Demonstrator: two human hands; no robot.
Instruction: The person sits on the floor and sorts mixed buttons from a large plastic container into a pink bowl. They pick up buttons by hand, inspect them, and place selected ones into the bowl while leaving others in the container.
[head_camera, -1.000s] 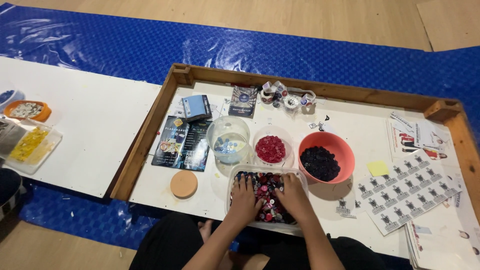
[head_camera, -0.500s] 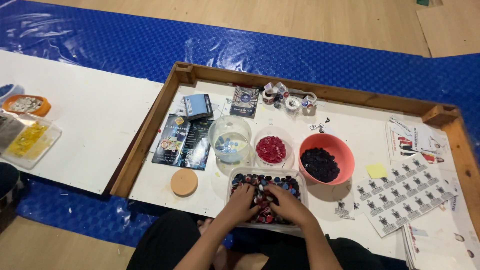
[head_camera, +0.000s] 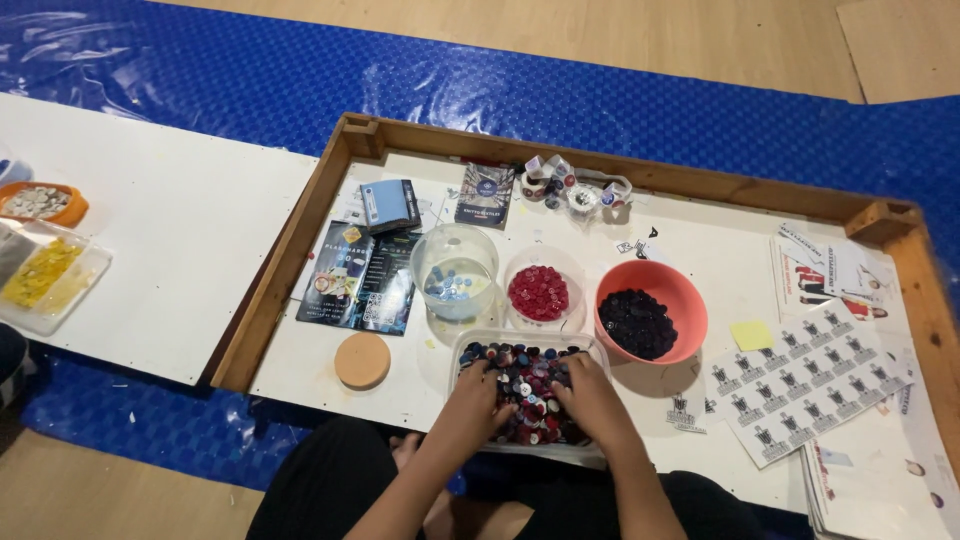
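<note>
Buttons (head_camera: 528, 385), small, light, hard and probably slippery, best pinched singly by their rims, lay in a clear tray (head_camera: 590, 348) on the surface, under the spread left hand (head_camera: 480, 400) and right hand (head_camera: 590, 395).

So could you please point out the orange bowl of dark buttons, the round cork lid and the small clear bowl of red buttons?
Orange bowl of dark buttons (head_camera: 690, 300), head view, right rim.
Round cork lid (head_camera: 362, 360), head view, top face.
Small clear bowl of red buttons (head_camera: 539, 293), head view, button pile.
</note>
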